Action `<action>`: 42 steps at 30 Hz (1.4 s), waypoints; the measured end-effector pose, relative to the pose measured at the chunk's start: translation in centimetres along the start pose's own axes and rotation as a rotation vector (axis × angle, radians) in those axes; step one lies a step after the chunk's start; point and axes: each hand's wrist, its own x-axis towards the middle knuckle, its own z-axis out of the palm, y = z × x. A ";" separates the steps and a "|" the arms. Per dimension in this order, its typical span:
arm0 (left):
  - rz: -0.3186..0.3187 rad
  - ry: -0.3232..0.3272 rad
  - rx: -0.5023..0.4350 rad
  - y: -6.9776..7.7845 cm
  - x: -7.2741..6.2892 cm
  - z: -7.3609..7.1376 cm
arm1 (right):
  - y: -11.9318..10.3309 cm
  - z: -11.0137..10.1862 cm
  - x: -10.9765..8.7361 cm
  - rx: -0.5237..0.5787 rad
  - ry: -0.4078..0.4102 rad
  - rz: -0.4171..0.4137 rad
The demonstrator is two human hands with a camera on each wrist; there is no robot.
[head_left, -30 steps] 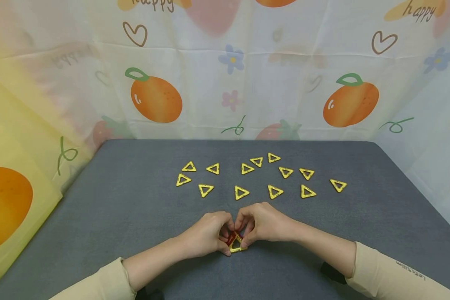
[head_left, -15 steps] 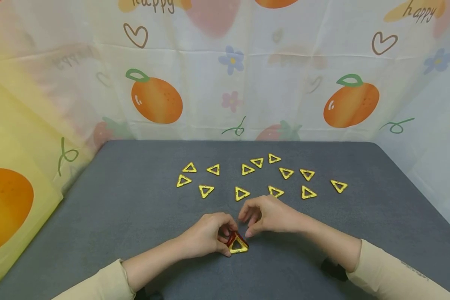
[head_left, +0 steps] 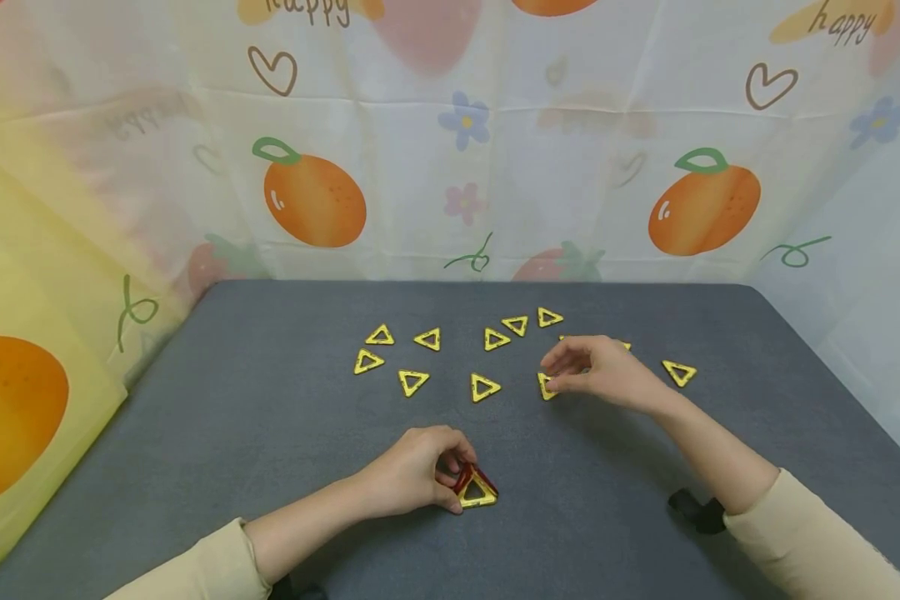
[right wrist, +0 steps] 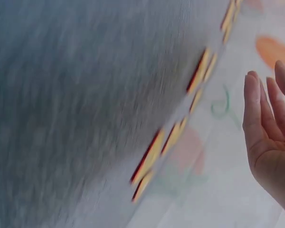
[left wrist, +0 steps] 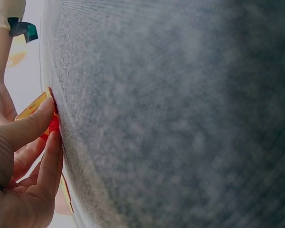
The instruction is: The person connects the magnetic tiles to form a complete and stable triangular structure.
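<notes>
Near the front of the table, my left hand pinches a small group of triangular magnetic tiles. A yellow triangle tile shows at the front of it, with a red triangle tile leaning behind. In the left wrist view the thumb and fingers press on a yellow tile edge with a red part beneath. My right hand hovers above the scattered tiles with loosely bent fingers. It partly covers a yellow triangle tile. The right wrist view shows that hand with spread fingers and nothing in it.
Several more yellow triangle tiles lie apart across the back half of the grey table, including a yellow triangle left of my right hand and a yellow triangle to its right. A fruit-printed curtain hangs behind.
My right hand has let go of the joined tiles and moved back and right, over the scattered ones. My left hand keeps its hold in nearly the same place.
</notes>
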 end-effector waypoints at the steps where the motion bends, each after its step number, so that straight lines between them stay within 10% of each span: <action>1: -0.004 -0.003 -0.002 0.0 0.0 0.0 | 0.4 -0.6 -0.2 0.009 0.021 0.014; 23: -0.009 -0.014 0.017 0.0 0.1 -0.1 | 9.2 -9.0 -4.0 0.002 0.313 0.292; 42: -0.006 -0.024 0.004 -0.1 0.0 -0.2 | 12.5 -10.3 -5.6 -0.083 0.091 0.464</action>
